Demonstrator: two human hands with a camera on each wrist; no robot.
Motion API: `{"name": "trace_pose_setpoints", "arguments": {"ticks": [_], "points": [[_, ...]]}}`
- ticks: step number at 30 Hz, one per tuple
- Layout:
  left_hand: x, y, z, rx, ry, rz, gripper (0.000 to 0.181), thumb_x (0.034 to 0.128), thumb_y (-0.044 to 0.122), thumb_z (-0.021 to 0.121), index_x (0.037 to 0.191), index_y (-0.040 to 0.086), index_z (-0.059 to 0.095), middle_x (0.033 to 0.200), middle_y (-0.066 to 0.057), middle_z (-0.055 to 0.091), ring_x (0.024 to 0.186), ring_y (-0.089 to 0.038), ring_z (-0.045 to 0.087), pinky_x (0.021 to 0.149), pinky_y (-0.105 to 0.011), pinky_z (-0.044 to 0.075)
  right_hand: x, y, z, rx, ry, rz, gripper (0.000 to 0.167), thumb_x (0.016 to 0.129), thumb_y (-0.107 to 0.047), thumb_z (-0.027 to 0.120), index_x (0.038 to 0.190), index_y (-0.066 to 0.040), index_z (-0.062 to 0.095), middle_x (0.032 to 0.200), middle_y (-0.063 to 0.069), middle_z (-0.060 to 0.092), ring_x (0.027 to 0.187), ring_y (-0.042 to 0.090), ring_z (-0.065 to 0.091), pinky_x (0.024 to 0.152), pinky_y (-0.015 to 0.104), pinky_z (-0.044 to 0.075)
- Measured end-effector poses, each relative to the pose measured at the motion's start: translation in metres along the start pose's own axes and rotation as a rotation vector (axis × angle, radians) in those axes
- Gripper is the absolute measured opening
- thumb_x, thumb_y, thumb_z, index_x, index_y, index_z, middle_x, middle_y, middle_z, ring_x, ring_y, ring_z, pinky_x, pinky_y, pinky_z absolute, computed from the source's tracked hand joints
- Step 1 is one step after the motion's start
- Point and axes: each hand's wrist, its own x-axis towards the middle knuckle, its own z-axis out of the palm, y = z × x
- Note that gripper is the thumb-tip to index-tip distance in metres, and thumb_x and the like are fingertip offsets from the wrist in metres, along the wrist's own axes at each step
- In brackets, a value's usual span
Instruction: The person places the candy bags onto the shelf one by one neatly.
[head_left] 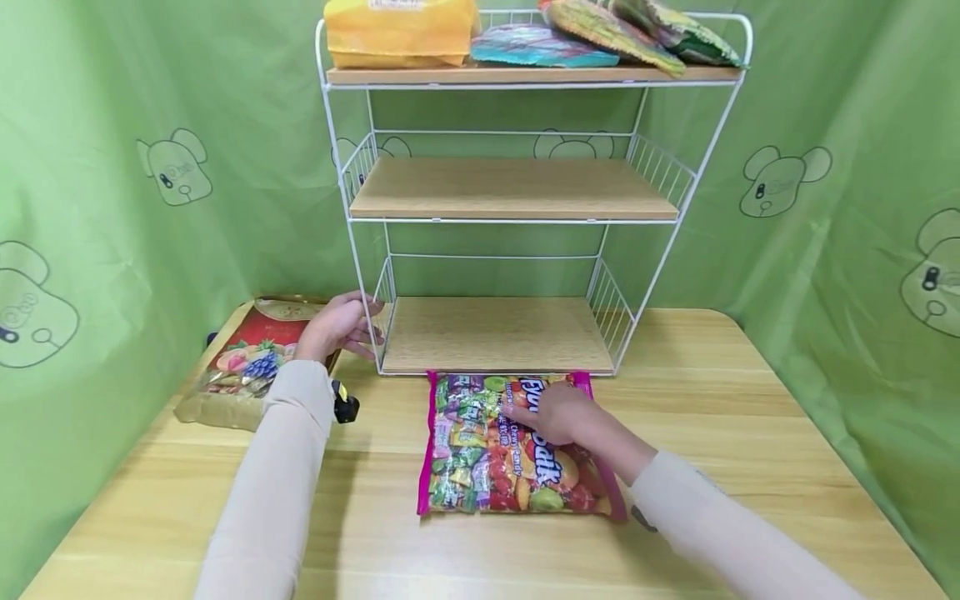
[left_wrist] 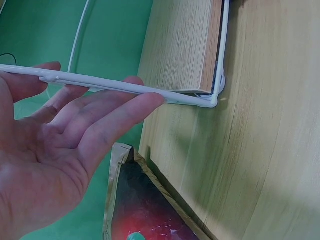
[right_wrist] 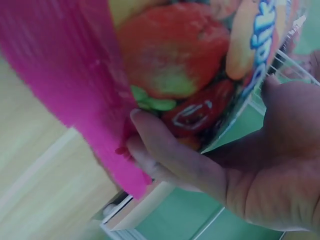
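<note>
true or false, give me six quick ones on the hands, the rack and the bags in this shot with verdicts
1. The right hand is on the candy bag. True.
2. The candy bag lies on the bottom shelf. False: it is in front of the rack.
3. The orange-yellow bag sits on the middle shelf. False: it is on the top shelf.
4. The candy bag has bright pink ends. True.
5. The left hand touches the top of the rack. False: it is at the rack's lower left side.
6. The red and gold bag lies on the table, left of the rack. True.
</note>
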Motion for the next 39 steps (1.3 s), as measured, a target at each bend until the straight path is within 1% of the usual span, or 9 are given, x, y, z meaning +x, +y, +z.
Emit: {"name": "trace_pose_setpoints", "arguments": {"ticks": [3,7,11,14,21,24,29,33,39], "points": [[0.001,0.0,0.0,0.0,0.002,0.004,0.049,0.1063,0.021,0.047,0.149,-0.001,0.036,0.101,-0.024,0.065,0.096,-0.038,0.071,0.087,-0.058,0.062,-0.004,0.012,-0.003,0.121,0.006,-0.031,0.076,0.099,-0.066,0.046,0.096,0.006,0.069,0.08,0.012,0.061,0.066,0.02,0.059,0.056,0.029,0.052],[0.001,0.001,-0.001,-0.004,0.001,0.004,0.048,0.106,0.021,0.048,0.147,-0.001,0.037,0.096,-0.022,0.067,0.092,-0.035,0.072,0.086,-0.057,0.063,-0.008,0.03,-0.01,0.292,-0.009,-0.036,0.075,0.096,-0.054,0.064,0.129,0.013,0.053,0.102,0.026,0.064,0.075,0.026,0.066,0.056,0.034,0.06],[0.0,0.001,-0.002,-0.004,0.004,-0.004,0.047,0.1057,0.021,0.048,0.147,-0.001,0.038,0.099,-0.026,0.066,0.091,-0.036,0.073,0.087,-0.057,0.062,-0.007,0.044,-0.011,0.375,0.006,-0.023,0.091,0.089,-0.05,0.075,0.14,0.015,0.037,0.118,0.033,0.059,0.097,0.038,0.068,0.077,0.047,0.065],[0.001,-0.001,-0.002,0.0,0.003,0.0,0.048,0.1057,0.021,0.048,0.147,-0.002,0.038,0.098,-0.026,0.066,0.092,-0.037,0.073,0.087,-0.058,0.062,-0.008,0.049,-0.007,0.342,0.033,-0.013,0.103,0.085,-0.058,0.075,0.138,0.02,0.034,0.112,0.032,0.062,0.105,0.041,0.065,0.092,0.051,0.061],[0.002,-0.001,0.0,-0.009,0.004,0.001,0.047,0.1065,0.022,0.047,0.146,-0.001,0.037,0.098,-0.024,0.064,0.095,-0.039,0.072,0.087,-0.058,0.062,-0.005,0.056,0.0,0.321,-0.035,0.09,0.113,0.083,-0.069,0.068,0.134,0.025,0.032,0.096,0.029,0.059,0.075,0.033,0.068,0.062,0.041,0.065],[0.003,0.0,0.0,-0.01,0.007,0.001,0.047,0.1062,0.022,0.048,0.147,0.0,0.038,0.103,-0.026,0.063,0.099,-0.041,0.071,0.086,-0.058,0.062,-0.002,0.059,0.003,0.337,-0.028,0.066,0.114,0.082,-0.07,0.069,0.134,0.024,0.031,0.096,0.026,0.06,0.086,0.036,0.068,0.077,0.046,0.065],[0.002,0.001,-0.001,-0.003,0.003,0.002,0.051,0.1064,0.023,0.047,0.15,0.0,0.035,0.103,-0.026,0.064,0.097,-0.039,0.072,0.087,-0.057,0.062,0.001,0.062,0.006,0.424,0.005,0.022,0.127,0.078,-0.068,0.075,0.143,0.025,0.016,0.119,0.038,0.057,0.119,0.054,0.056,0.104,0.058,0.053],[0.001,0.002,-0.001,-0.001,0.002,0.003,0.051,0.1064,0.023,0.047,0.15,0.0,0.035,0.098,-0.022,0.066,0.096,-0.038,0.072,0.087,-0.057,0.063,0.001,0.062,0.005,0.497,0.029,-0.019,0.113,0.078,-0.059,0.081,0.142,0.018,0.028,0.118,0.032,0.06,0.116,0.048,0.06,0.103,0.058,0.054],[0.0,0.001,0.0,-0.008,0.005,-0.009,0.049,0.1065,0.024,0.048,0.149,0.002,0.037,0.093,-0.015,0.068,0.103,-0.041,0.07,0.087,-0.056,0.063,0.001,0.056,0.002,0.473,0.06,-0.035,0.089,0.076,-0.049,0.086,0.131,0.009,0.048,0.11,0.021,0.063,0.106,0.038,0.064,0.098,0.058,0.056]]}}
